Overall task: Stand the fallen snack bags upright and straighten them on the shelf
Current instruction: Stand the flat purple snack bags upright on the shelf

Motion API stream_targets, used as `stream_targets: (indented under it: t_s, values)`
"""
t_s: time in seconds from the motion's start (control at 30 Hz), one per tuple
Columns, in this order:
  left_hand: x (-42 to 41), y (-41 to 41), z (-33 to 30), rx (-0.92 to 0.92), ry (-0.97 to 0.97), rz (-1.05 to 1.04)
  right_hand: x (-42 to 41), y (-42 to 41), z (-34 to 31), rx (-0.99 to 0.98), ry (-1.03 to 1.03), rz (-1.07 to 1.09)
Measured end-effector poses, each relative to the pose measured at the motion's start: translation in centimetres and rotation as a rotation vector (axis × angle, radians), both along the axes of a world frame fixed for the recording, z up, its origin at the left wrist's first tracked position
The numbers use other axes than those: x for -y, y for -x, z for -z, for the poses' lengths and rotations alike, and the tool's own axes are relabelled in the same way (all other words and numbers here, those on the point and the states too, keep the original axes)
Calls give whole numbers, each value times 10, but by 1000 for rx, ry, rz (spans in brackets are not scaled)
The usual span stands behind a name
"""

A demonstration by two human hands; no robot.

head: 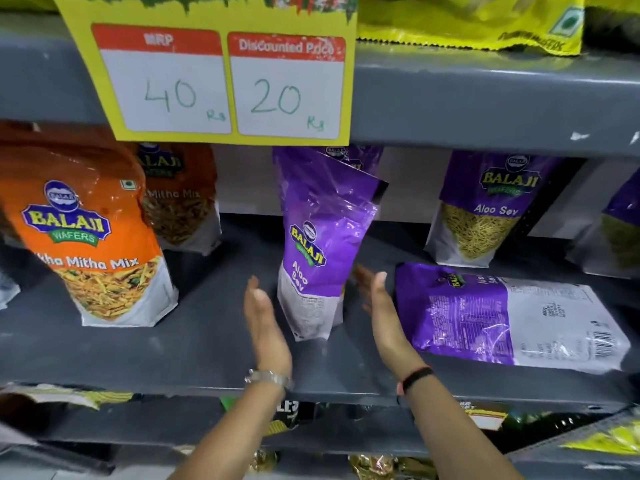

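A purple snack bag stands upright on the grey shelf, leaning a little to the right at its top, between the two hands. The left hand is open and flat, palm turned toward the bag, just beside its lower left edge and apart from it. The right hand is likewise open with fingers straight, close to the bag's lower right edge; whether it touches the bag cannot be told. Neither hand holds anything. Just right of the right hand, a second purple bag lies flat on the shelf, back side up. An orange bag stands upright well to the left. A yellow price sign hangs from the shelf above.
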State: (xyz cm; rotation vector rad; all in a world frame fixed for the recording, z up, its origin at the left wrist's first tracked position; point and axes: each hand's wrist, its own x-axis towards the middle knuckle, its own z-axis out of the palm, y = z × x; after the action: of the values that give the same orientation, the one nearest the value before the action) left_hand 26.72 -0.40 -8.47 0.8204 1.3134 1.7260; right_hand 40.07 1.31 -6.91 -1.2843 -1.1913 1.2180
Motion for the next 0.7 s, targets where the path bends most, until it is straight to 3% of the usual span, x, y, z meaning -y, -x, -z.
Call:
stream_targets:
  t_s: [0.17,0.3,0.4,0.57,0.7]
  values:
    - [-1,-18,3,-31,-15,228,2,16,-6,30,20,-207]
    - [-16,8,-2,147,-28,155,23,16,12,5,-52,-36]
    - [9,-4,-2,18,-63,2,8,14,4,21,-58,72]
    - [8,-17,5,-112,-141,127,-21,17,-13,19,-24,-113]
    - [-19,11,8,-117,-79,119,4,19,4,6,-64,-51]
